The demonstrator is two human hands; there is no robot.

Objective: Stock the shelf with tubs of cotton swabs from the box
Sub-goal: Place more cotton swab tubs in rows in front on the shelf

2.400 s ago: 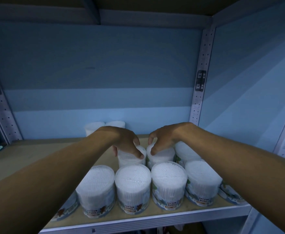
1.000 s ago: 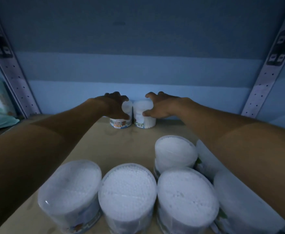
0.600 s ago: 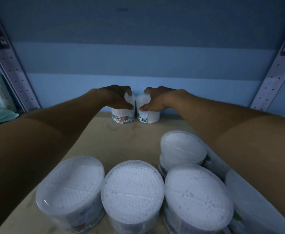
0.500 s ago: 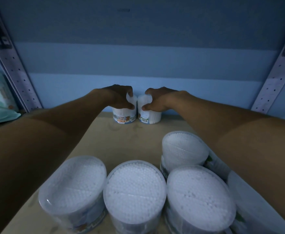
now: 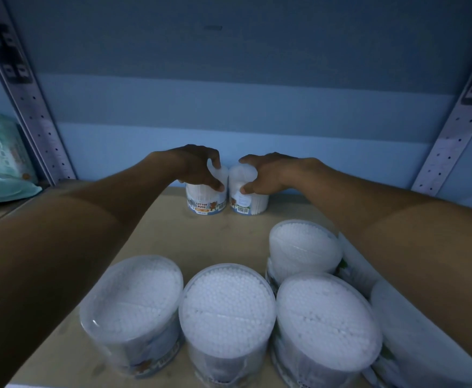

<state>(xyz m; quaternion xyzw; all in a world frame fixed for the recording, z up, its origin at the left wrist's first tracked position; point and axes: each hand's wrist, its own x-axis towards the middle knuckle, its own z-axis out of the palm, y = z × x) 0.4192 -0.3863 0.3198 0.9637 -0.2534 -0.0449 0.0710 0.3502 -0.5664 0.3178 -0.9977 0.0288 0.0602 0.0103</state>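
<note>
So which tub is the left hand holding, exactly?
Look to the blue back wall of the shelf, where two small clear tubs stand side by side. The left hand grips the left tub, whose label reads COTTON BUDS; its neighbour shows a barcode.

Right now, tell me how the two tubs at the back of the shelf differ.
The left tub, held by the left hand, faces its "COTTON BUDS" label forward; the right tub, held by the right hand, shows a barcode instead. The left tub sits under fingers curled over its top; the right tub is gripped more from its side. Both stand upright, side by side against the back wall, the same size.
</note>
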